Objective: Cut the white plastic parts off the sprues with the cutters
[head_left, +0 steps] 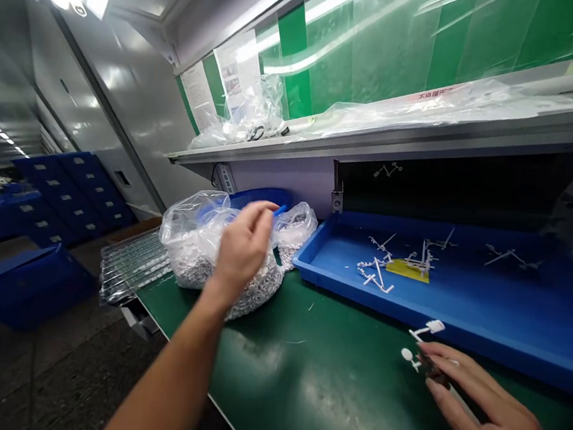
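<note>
Pinching white plastic bits point(429, 329) in right hand point(504, 421), over green table point(301, 390), on near side of blue tray point(408, 318). Curling left hand point(242, 246) narrow, by clear bag point(190, 253), farther left; blurred, cannot tell if gripping blue stick point(280, 210). In tray, loose white bits point(377, 276).

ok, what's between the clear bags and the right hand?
Between the clear bags and right hand: green tabletop, bare but for a thin pale strand and tiny scrap, then the white parts in that hand. Head view.
</note>
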A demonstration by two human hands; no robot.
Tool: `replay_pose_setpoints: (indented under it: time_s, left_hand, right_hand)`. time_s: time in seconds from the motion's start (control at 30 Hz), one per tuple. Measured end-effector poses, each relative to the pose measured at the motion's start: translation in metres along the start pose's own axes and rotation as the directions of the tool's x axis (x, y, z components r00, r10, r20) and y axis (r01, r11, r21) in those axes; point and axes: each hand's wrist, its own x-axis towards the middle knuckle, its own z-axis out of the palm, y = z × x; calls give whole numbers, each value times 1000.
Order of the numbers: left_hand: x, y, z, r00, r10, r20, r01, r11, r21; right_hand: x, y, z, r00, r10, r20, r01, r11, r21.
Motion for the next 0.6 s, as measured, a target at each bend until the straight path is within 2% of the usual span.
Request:
replay_pose_setpoints:
  time_s: [0.03,0.1,0.17,0.2,0.27,0.3,0.33,0.37,0.4,0.43,0.47,0.5,0.53,0.57,0.6]
  left_hand:
    - [19,-12,-17,1000,-12,-15,13,996,83]
    - [46,-32,-42,996,-78,53,66,980,189]
    - [53,-41,-51,997,-75,-22,77,984,162]
    - [49,-40,-49,993,-39,-113,51,993,109]
    - [31,-28,-32,952,39,-304,-50,998,-27]
    - [18,-19,-17,938,52,-344,-91,991,-99]
    - [3,-9,1,949,44,-313,-104,979,-178]
    - [-12,0,21,980,26,-197,-78,962,-261]
    - [-28,9,43,1000,9,-4,-9,941,-337]
    - [-43,17,65,973,2,229,90,916,-391]
    - [-59,24,87,891,8,453,202,888,-413]
    - [-73,30,107,779,20,626,308,858,-411]
    - [-86,34,125,673,31,739,402,823,-402]
    - [-96,38,141,599,38,800,483,780,-398]
    - [-103,40,153,554,43,831,549,732,-404]
  right_hand:
    - [0,-1,1,1000,-18,6,18,1000,5]
    - [2,-5,2,998,-59,5,59,998,24]
    - [5,-11,1,996,-89,-17,90,995,47]
    - [7,-15,-1,995,-91,-27,93,994,59]
    - [12,-22,-5,997,-69,-42,72,994,81]
    - [15,-25,-8,998,-54,-43,57,994,93]
    - [17,-28,-10,998,-37,-43,41,993,108]
    - [20,-30,-12,999,-26,-44,31,991,133]
    - [23,-31,-14,999,-22,-43,29,985,167]
    - [25,-31,-15,998,-21,-53,31,977,212]
    - [26,-31,-17,998,-20,-58,34,967,252]
    - [28,-30,-18,998,-18,-59,33,962,272]
    - [28,-30,-20,998,-21,-58,37,958,284]
    - [29,-31,-21,998,-31,-53,45,957,285]
    - [29,-32,-23,998,-51,-49,62,959,278]
